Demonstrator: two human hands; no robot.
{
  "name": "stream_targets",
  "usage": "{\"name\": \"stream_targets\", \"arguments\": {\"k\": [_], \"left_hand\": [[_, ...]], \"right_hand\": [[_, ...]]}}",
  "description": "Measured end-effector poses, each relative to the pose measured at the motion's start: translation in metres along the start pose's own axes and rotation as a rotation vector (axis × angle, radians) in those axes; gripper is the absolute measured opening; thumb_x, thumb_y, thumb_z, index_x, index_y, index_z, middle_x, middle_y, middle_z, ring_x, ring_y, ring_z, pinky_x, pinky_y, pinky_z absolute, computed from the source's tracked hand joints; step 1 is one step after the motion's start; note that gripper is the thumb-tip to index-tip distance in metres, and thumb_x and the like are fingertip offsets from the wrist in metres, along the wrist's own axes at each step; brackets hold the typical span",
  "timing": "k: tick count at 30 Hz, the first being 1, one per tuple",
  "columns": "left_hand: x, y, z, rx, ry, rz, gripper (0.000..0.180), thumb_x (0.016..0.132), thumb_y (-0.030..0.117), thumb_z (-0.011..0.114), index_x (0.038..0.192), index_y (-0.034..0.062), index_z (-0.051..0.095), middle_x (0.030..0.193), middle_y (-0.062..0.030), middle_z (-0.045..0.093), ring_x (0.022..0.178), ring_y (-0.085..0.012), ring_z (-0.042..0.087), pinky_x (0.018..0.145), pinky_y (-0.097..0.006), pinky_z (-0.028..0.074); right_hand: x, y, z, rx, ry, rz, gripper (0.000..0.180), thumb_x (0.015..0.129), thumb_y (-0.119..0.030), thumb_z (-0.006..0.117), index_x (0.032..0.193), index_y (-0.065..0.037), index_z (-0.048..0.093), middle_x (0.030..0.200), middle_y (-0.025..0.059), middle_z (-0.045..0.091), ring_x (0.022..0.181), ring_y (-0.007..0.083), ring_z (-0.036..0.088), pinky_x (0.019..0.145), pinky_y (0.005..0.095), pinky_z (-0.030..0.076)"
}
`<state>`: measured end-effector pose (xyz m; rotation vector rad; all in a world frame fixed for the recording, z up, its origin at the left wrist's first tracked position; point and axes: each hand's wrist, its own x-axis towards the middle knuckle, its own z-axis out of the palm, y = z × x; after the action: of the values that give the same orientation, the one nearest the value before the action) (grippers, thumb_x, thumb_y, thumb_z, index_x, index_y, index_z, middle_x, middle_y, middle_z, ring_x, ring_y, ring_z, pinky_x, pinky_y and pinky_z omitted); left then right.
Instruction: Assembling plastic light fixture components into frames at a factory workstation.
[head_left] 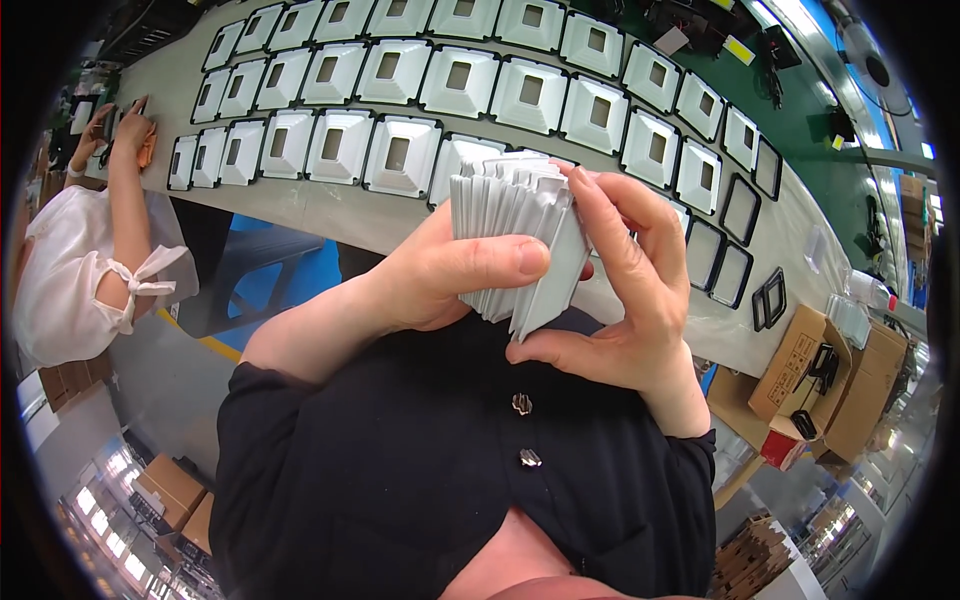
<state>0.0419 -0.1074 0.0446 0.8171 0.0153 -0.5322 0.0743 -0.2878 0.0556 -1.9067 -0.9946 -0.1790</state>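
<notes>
A thick stack of thin white sheets (497, 215), cards or flat panels by their look, stands on edge in front of my chest. My left hand (437, 272) is wrapped round its left side, thumb pressed across the front. On the right, my right hand (640, 285) pinches the outermost sheet, with the thumb at its lower corner and the fingers at its upper edge. Behind the stack lie rows of white tapered housings (397, 155), each with a dark rectangular window and a black frame round its base. The stack hides part of the nearest row.
Bare black frames (741, 208) lie at the right of the long table (310, 205). By the table's right end is an open cardboard box (790, 372) with black parts in it. A co-worker in a white top (95, 265) handles something at the far left.
</notes>
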Motion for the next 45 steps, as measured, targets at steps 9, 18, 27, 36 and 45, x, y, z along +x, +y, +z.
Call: {"name": "stream_targets", "arguments": {"k": [9, 18, 27, 36, 45], "left_hand": [[0.001, 0.003, 0.002, -0.025, -0.016, 0.000, 0.050, 0.082, 0.029, 0.066, 0.121, 0.0016, 0.051, 0.105, -0.0095, 0.061, 0.097, -0.0171, 0.060, 0.081, -0.031, 0.050], [0.001, -0.002, -0.005, -0.090, -0.033, -0.003, 0.050, 0.083, 0.028, 0.064, 0.124, 0.0029, 0.050, 0.108, -0.0089, 0.060, 0.100, -0.0167, 0.058, 0.083, -0.031, 0.048], [-0.002, -0.001, -0.001, -0.046, -0.047, 0.018, 0.051, 0.085, 0.029, 0.063, 0.127, 0.0039, 0.047, 0.111, -0.0084, 0.060, 0.103, -0.0166, 0.058, 0.085, -0.031, 0.048], [-0.002, -0.006, -0.007, -0.048, -0.116, 0.088, 0.050, 0.086, 0.029, 0.060, 0.125, 0.0004, 0.050, 0.116, -0.0098, 0.059, 0.104, -0.0182, 0.059, 0.087, -0.032, 0.047], [-0.004, -0.007, -0.007, -0.076, -0.119, 0.066, 0.044, 0.087, 0.027, 0.057, 0.122, 0.0006, 0.052, 0.111, -0.0090, 0.060, 0.100, -0.0174, 0.059, 0.085, -0.031, 0.048]], "right_hand": [[0.002, 0.001, 0.000, 0.029, -0.008, 0.003, 0.089, 0.048, -0.029, 0.087, 0.125, 0.002, 0.055, 0.119, 0.0153, 0.052, 0.106, 0.0284, 0.054, 0.079, 0.0345, 0.048], [0.003, 0.000, -0.001, 0.035, -0.018, -0.013, 0.087, 0.050, -0.030, 0.087, 0.124, 0.002, 0.055, 0.119, 0.0156, 0.051, 0.109, 0.0308, 0.054, 0.080, 0.0361, 0.050], [-0.002, 0.001, 0.003, 0.049, -0.018, -0.019, 0.081, 0.050, -0.025, 0.086, 0.123, -0.004, 0.059, 0.118, 0.0137, 0.051, 0.110, 0.0314, 0.054, 0.073, 0.0356, 0.051], [-0.006, 0.004, 0.007, -0.025, 0.027, -0.117, 0.071, 0.053, -0.031, 0.084, 0.118, -0.010, 0.064, 0.116, 0.0158, 0.052, 0.106, 0.0309, 0.056, 0.073, 0.0359, 0.051], [-0.005, 0.015, 0.002, -0.034, -0.024, -0.278, 0.060, 0.082, -0.041, 0.068, 0.117, 0.006, 0.059, 0.116, 0.0255, 0.053, 0.101, 0.0346, 0.062, 0.061, 0.0294, 0.056]]}}
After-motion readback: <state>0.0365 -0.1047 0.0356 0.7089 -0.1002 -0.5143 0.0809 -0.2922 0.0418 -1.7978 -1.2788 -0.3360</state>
